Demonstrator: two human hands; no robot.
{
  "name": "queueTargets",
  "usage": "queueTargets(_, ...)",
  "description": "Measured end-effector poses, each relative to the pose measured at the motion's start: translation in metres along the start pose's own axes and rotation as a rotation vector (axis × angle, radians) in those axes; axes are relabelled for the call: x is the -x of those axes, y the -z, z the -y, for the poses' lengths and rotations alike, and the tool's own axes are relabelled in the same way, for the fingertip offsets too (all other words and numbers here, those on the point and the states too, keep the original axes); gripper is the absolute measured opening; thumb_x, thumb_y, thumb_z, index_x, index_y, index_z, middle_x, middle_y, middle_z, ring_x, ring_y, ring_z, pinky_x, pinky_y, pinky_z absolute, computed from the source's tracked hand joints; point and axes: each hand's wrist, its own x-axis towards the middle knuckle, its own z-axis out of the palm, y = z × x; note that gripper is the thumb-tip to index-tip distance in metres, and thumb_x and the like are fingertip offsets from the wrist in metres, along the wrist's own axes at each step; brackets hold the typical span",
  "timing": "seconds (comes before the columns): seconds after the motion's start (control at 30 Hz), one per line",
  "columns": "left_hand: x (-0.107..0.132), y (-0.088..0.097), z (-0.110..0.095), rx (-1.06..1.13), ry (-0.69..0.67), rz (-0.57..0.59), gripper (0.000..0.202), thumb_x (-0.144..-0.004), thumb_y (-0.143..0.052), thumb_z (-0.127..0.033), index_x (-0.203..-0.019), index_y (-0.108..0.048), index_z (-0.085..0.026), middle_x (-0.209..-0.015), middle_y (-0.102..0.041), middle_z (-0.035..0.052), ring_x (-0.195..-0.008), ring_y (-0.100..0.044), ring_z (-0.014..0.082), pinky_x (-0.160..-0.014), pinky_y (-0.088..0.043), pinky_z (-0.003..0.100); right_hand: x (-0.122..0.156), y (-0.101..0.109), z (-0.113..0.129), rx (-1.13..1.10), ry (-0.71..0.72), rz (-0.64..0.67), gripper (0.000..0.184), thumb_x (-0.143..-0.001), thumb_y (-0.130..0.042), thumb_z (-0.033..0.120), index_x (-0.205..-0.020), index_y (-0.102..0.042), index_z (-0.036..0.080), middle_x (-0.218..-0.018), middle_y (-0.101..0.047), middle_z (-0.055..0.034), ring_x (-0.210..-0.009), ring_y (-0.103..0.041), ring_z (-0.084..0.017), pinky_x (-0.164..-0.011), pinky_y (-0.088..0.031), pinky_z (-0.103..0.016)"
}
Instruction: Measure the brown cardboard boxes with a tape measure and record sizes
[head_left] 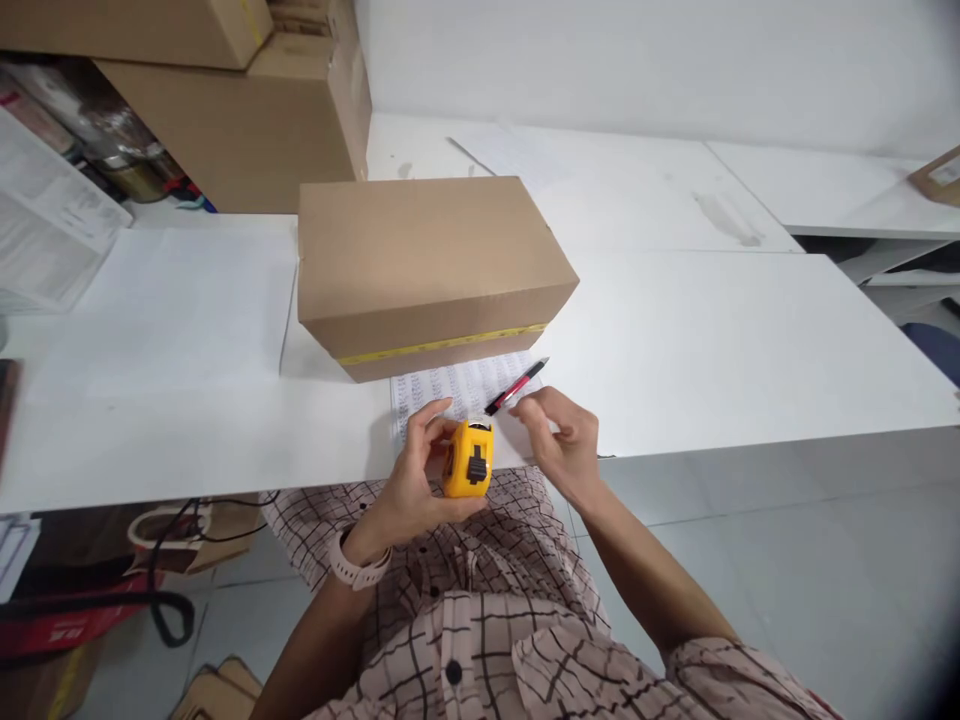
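Note:
My left hand (414, 478) is wrapped round a yellow tape measure (469, 460) at the near edge of the white table (712, 350). My right hand (564, 440) is just right of it, fingers curled round a red and black pen (516, 387) that points up towards a closed cardboard box (427, 265). A strip of yellow tape (442, 345) runs along the box's lower front side. Under the box and the hands lies a printed sheet of paper (465, 390).
Larger cardboard boxes (247, 100) are stacked at the back left, with jars and a printed sheet (45, 210) beside them. A second white table (825, 185) stands at the back right. Cables and bags (150, 580) lie on the floor at the left.

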Motion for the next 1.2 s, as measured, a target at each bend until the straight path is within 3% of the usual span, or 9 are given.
queueTargets(0.2, -0.001, -0.001, 0.0, -0.024, -0.006, -0.022, 0.098, -0.066, -0.088, -0.026, -0.144, -0.03, -0.032, -0.12, -0.057, 0.0053, -0.105, -0.062, 0.0214, -0.088, -0.053, 0.034, -0.025, 0.009, -0.03, 0.426, -0.077, 0.226, 0.04, -0.104, -0.039, 0.048, -0.111, -0.069, 0.023, -0.095, -0.073, -0.0073, -0.084, -0.063, -0.021, -0.067, -0.042, -0.032)
queueTargets(0.3, -0.001, -0.001, -0.002, -0.089, -0.035, -0.114, 0.088, -0.071, -0.085, -0.031, -0.143, -0.034, -0.029, -0.12, -0.06, 0.007, -0.104, -0.064, 0.0224, -0.086, -0.055, 0.035, -0.026, 0.01, -0.033, 0.572, -0.095, 0.309, 0.046, -0.103, -0.036, 0.054, -0.099, -0.069, 0.022, -0.087, -0.07, -0.0071, -0.082, -0.063, -0.022, -0.061, -0.035, -0.03)
queueTargets(0.43, -0.008, 0.005, -0.012, -0.517, -0.132, -0.37, 0.072, -0.076, -0.08, -0.03, -0.139, -0.045, -0.027, -0.131, -0.06, 0.0093, -0.115, -0.062, 0.0268, -0.098, -0.052, 0.043, -0.02, 0.017, -0.031, 0.669, -0.135, 0.334, 0.043, -0.097, -0.048, 0.06, -0.084, -0.061, 0.021, -0.08, -0.065, -0.0058, -0.073, -0.058, -0.02, -0.057, -0.03, -0.029)
queueTargets(0.53, -0.018, 0.014, -0.015, -0.898, -0.223, -0.43, 0.063, -0.082, -0.074, -0.024, -0.14, -0.05, -0.025, -0.133, -0.061, 0.0101, -0.121, -0.058, 0.0306, -0.103, -0.049, 0.048, -0.018, 0.023, -0.032, 0.631, -0.175, 0.36, 0.024, -0.094, -0.055, 0.044, -0.088, -0.059, 0.021, -0.08, -0.065, -0.0045, -0.064, -0.054, -0.016, -0.056, -0.031, -0.029)
queueTargets(0.63, -0.026, 0.02, -0.013, -1.113, -0.256, -0.349, 0.052, -0.088, -0.066, -0.022, -0.138, -0.054, -0.021, -0.136, -0.061, 0.0137, -0.123, -0.055, 0.0347, -0.104, -0.046, 0.054, -0.018, 0.03, -0.035, 0.483, -0.201, 0.36, 0.015, -0.091, -0.048, 0.025, -0.097, -0.061, 0.021, -0.071, -0.063, -0.0012, -0.057, -0.051, -0.014, -0.058, -0.035, -0.031)
queueTargets(0.77, -0.024, 0.009, -0.007, -1.203, -0.326, -0.347, 0.045, -0.094, -0.059, -0.023, -0.138, -0.055, -0.02, -0.146, -0.053, 0.0161, -0.137, -0.044, 0.039, -0.115, -0.029, 0.066, -0.018, 0.047, -0.038, 0.035, -0.373, 0.152, 0.024, -0.089, -0.048, 0.026, -0.103, -0.066, 0.02, -0.065, -0.061, 0.0001, -0.055, -0.054, -0.015, -0.056, -0.042, -0.032)
queueTargets(0.9, -0.015, -0.026, -0.003, -1.111, -0.583, -0.226, 0.049, -0.096, -0.058, -0.022, -0.143, -0.048, -0.016, -0.143, -0.057, 0.0155, -0.141, -0.045, 0.0316, -0.119, -0.035, 0.056, -0.018, 0.068, -0.038, -0.469, -0.439, -0.042, 0.027, -0.084, -0.057, 0.03, -0.106, -0.069, 0.021, -0.083, -0.071, -0.0053, -0.072, -0.067, -0.019, -0.071, -0.055, -0.04)
queueTargets(1.07, -0.027, -0.071, 0.016, -1.177, -0.49, 0.156, 0.057, -0.097, -0.057, -0.027, -0.147, -0.041, -0.007, -0.154, -0.047, 0.0204, -0.149, -0.035, 0.0322, -0.121, -0.035, 0.052, -0.014, 0.066, -0.038, -0.509, -0.365, -0.168, 0.021, -0.079, -0.075, 0.036, -0.095, -0.065, 0.026, -0.07, -0.064, 0.0016, -0.067, -0.062, -0.016, -0.072, -0.052, -0.036)
queueTargets(1.2, -0.042, -0.084, 0.032, -1.29, -0.456, 0.21, 0.066, -0.096, -0.058, -0.027, -0.153, -0.033, -0.005, -0.158, -0.041, 0.0229, -0.15, -0.034, 0.0335, -0.123, -0.029, 0.052, -0.007, 0.046, -0.043, -0.421, -0.382, -0.153, 0.038, -0.095, -0.052, 0.059, -0.078, -0.058, 0.025, -0.053, -0.048, 0.0049, -0.05, -0.044, -0.013, -0.06, -0.043, -0.032)
